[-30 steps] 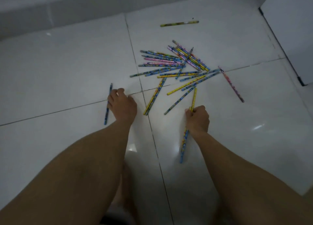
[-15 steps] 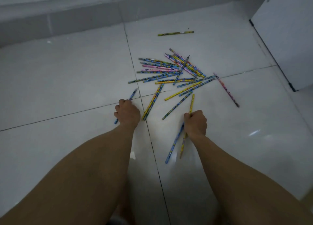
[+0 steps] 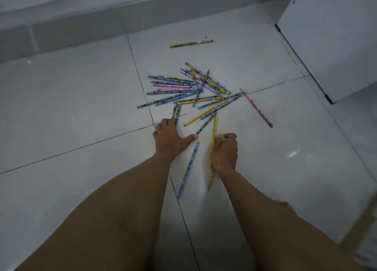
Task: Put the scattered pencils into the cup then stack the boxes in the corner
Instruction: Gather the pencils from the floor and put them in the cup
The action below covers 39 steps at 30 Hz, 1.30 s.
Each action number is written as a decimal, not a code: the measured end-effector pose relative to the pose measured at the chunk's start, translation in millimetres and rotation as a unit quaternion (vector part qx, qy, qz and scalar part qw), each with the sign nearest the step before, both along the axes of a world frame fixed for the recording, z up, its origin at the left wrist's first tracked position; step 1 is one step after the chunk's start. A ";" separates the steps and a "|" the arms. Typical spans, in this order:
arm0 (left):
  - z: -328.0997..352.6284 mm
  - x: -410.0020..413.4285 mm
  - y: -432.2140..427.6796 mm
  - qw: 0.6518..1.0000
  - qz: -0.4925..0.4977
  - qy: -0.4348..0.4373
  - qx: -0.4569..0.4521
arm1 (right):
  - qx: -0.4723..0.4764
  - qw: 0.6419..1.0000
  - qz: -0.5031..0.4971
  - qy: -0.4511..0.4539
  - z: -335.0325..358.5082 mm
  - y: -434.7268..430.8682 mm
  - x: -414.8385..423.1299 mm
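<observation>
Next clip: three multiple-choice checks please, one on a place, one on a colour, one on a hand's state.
1. Where is the lone pencil? A between the hands; B beyond the pile, toward the wall; C under a forearm.
2. What colour pencil does the right hand grip? A pink; B black; C yellow.
3. The left hand is: A palm down on the floor; B fisted; C raised.
Key: B, it lies apart past the pile; C, the yellow pencil runs through its curled fingers; A, its thumb is spread on the floor.
</observation>
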<state>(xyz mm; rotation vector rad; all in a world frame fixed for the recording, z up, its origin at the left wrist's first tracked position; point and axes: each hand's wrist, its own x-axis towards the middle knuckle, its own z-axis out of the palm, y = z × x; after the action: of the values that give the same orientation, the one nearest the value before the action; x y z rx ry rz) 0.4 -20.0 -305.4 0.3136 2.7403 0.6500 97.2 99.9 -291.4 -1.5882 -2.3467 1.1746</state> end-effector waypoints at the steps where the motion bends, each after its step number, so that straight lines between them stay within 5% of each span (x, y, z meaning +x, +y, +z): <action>1: 0.3 1.7 3.4 1.000 -0.014 0.005 -0.006 | -0.015 1.000 0.001 0.002 0.5 0.1 -3.3; 10: 1.0 -7.8 19.9 0.999 -0.049 0.002 -0.003 | -0.036 0.984 0.125 -0.125 -1.5 -28.0 -8.7; 19: 2.7 -13.5 32.8 0.996 -0.067 -0.016 -0.065 | -0.036 0.993 0.108 -0.043 -1.1 1.2 0.5; 25: 2.1 -9.8 32.3 0.980 -0.136 0.005 -0.144 | -0.051 0.992 0.097 -0.070 -0.8 16.2 -4.7; 39: -2.5 -0.5 23.4 0.949 -0.199 0.068 -0.234 | 0.091 0.968 0.170 -0.162 -3.0 10.4 -2.0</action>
<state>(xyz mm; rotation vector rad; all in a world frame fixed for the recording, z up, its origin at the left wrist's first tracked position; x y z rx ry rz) -0.1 3.4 -307.9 0.7843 2.7240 -0.1319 95.2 110.3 -294.4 -1.4470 -2.9308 0.7514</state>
